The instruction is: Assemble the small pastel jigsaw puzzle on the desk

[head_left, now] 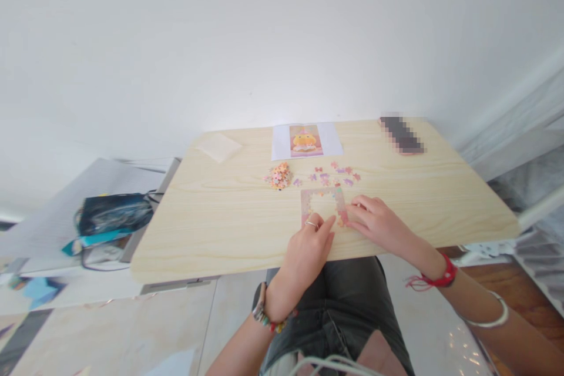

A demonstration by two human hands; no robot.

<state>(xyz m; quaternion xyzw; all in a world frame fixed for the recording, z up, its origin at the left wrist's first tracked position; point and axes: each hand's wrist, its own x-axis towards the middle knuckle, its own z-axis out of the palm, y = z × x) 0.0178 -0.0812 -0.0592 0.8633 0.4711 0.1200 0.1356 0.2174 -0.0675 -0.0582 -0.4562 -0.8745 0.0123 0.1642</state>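
A partly joined jigsaw puzzle lies flat near the table's front edge, its pieces forming a border around a bare middle. My left hand rests over its lower side, index finger and thumb stretched out and fingertips on or just above the pieces. At the puzzle's right side is my right hand, its thumb and forefinger apart and touching the edge near the lower right corner. Whether a loose piece sits under my fingers is hidden. Loose puzzle pieces are scattered just beyond the border, with a heaped pile to their left.
A sheet with a printed picture of a yellow figure lies at the table's back. A pale square sheet is at the back left, and a blurred-out phone at the back right. A dark bag sits left of the wooden table.
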